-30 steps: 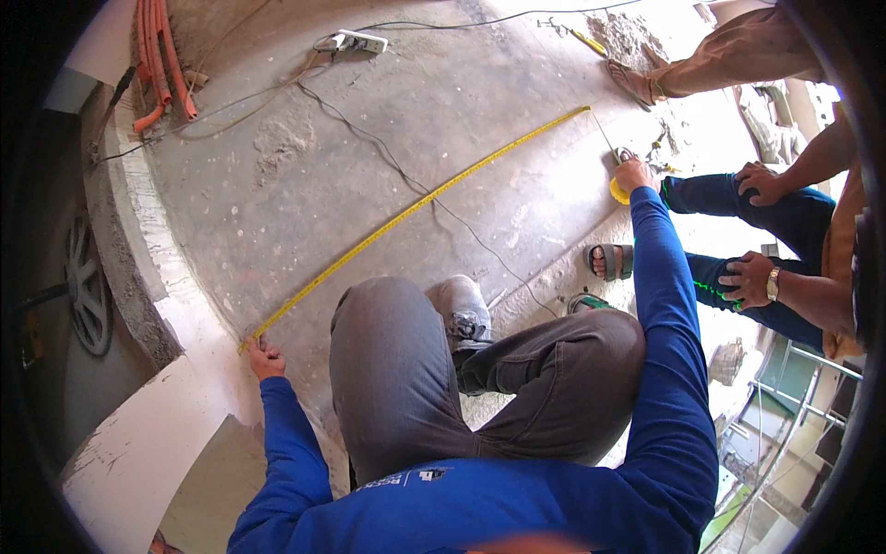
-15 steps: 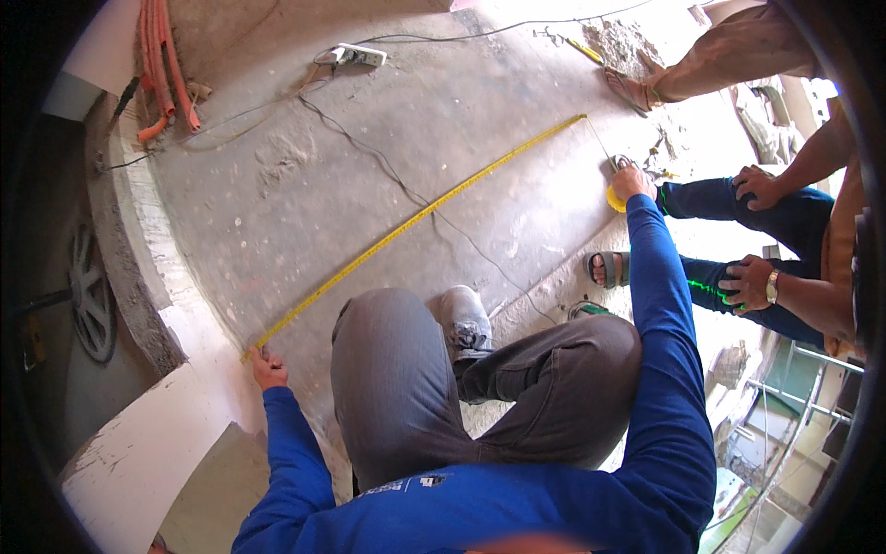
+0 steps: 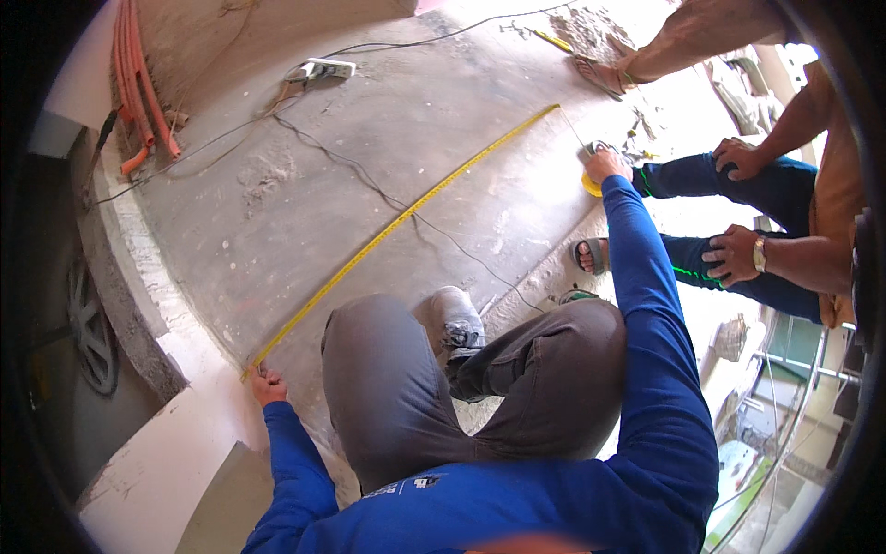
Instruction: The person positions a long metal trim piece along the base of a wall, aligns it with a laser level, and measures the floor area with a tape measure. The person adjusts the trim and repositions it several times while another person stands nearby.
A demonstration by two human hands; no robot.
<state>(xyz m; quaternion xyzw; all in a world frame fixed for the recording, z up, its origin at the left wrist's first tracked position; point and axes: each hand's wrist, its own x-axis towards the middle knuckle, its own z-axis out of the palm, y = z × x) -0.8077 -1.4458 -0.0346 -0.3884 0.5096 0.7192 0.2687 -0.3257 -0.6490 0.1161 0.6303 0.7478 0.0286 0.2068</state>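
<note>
A yellow tape measure [image 3: 406,214] stretches diagonally across the concrete floor, from low on the left to the upper right. My left hand [image 3: 269,386] pinches its near end beside the base of the white wall. Out to the right, my right hand [image 3: 609,166] is closed around a yellow and dark object that looks like the tape's case [image 3: 592,186], close to the floor. At its far end the yellow strip bends, and a thin pale line runs from there back toward the right hand. My palm hides most of the case.
A dark cable [image 3: 355,164] crosses under the tape, coming from a white power strip [image 3: 329,68]. Orange pipes [image 3: 137,83] stand at upper left. A person's sandaled foot [image 3: 591,256] and hands on knees are close on my right; another person's leg [image 3: 688,42] is farther off.
The view has shifted slightly, so the floor, tape and people sit a little farther left. Both hands keep their holds, and the tape lies much as before.
</note>
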